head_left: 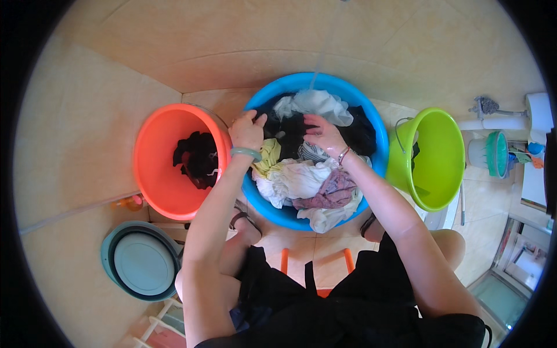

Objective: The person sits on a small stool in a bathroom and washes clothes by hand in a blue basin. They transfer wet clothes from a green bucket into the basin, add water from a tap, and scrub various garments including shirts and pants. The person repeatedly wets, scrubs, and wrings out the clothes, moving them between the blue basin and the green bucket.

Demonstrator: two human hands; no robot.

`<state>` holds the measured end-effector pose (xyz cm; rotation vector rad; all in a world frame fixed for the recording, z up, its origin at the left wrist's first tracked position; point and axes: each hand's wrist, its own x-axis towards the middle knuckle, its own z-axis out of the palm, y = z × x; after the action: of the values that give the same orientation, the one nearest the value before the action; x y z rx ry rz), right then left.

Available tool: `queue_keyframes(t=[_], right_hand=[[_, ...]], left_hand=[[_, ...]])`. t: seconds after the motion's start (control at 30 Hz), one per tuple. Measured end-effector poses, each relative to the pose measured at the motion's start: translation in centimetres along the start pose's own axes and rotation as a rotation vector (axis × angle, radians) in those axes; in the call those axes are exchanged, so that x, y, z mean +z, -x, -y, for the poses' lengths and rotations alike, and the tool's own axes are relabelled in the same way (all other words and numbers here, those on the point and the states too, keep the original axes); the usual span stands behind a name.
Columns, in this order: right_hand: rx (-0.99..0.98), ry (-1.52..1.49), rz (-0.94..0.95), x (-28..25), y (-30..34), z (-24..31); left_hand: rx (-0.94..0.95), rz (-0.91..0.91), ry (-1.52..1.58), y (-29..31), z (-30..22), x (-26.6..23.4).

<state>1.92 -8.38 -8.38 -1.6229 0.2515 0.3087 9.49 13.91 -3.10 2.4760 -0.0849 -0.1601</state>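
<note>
A large blue basin [381, 139] full of wet-looking clothes stands on the floor in front of me. At its left rim my left hand [248, 132], with a pale green bangle at the wrist, is curled on a black garment [290, 136]. My right hand [326, 136] lies on the dark cloth, its fingers apart, a thin bracelet at its wrist. A translucent white cloth [319, 105] lies at the far side, under a thin stream of water. Nearer me are a yellow cloth [267, 156], white clothes [299, 178] and a mauve garment [332, 190].
An orange bucket [152, 156] with dark clothes stands left of the basin, a lime-green bucket [441, 156] right. A grey-green collapsible basin [143, 264] is at the lower left. At the right wall are a tap [481, 107] and a small pail [478, 153].
</note>
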Motion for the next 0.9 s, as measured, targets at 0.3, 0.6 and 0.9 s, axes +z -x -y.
queue_keyframes(t=[0.3,0.6,0.9], right_hand=[[-0.297,0.273,-0.063,3.1,0.2,3.4],[-0.037,0.874,-0.147,-4.4,1.8,-3.6],[0.274,0.904,-0.360,-4.2,1.5,1.5]], left_hand=[[-0.001,0.063,0.962,3.9,-10.3,-10.0],[0.107,-0.011,0.548,1.2,-6.5,-10.8],[0.093,0.449,-0.724,3.1,-3.9,-3.7]])
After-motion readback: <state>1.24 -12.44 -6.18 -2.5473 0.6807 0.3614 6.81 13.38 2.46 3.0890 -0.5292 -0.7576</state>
